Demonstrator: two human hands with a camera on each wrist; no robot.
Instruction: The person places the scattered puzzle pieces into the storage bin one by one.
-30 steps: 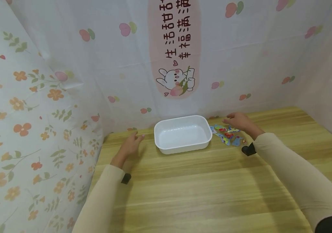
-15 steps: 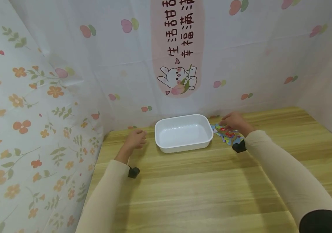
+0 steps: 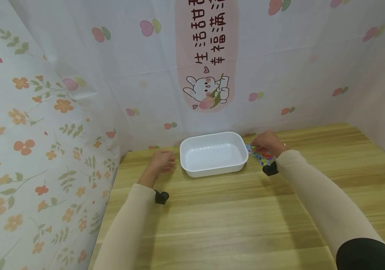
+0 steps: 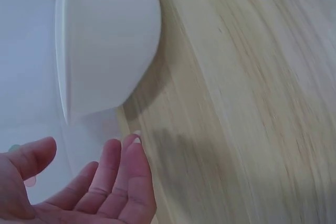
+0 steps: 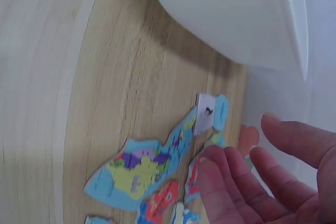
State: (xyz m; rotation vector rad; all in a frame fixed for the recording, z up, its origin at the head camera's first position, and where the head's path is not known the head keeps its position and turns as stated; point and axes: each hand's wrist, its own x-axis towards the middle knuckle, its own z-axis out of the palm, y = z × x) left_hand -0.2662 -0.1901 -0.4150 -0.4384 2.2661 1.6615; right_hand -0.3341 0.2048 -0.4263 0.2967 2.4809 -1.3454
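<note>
A white rectangular tray stands against the back curtain, with nothing inside it. My left hand hovers left of the tray; its fingers are loosely bent, hold nothing and stay apart from the tray wall. Right of the tray lie several flat, colourful map-like pieces, partly hidden beneath my right hand. The right wrist view shows a large blue, yellow and purple piece and a red one. That hand's fingers are relaxed, thumb apart; whether a fingertip touches a piece, I cannot tell.
Wood-grain table extends in front of the tray and to the right. A printed curtain hangs directly behind it, and a flowered curtain borders the left side. Black bands are on both wrists.
My right hand has moved left and lower over the pieces, toward the tray. The left hand has moved right, nearer the tray's left end, its fingers turning toward it.
</note>
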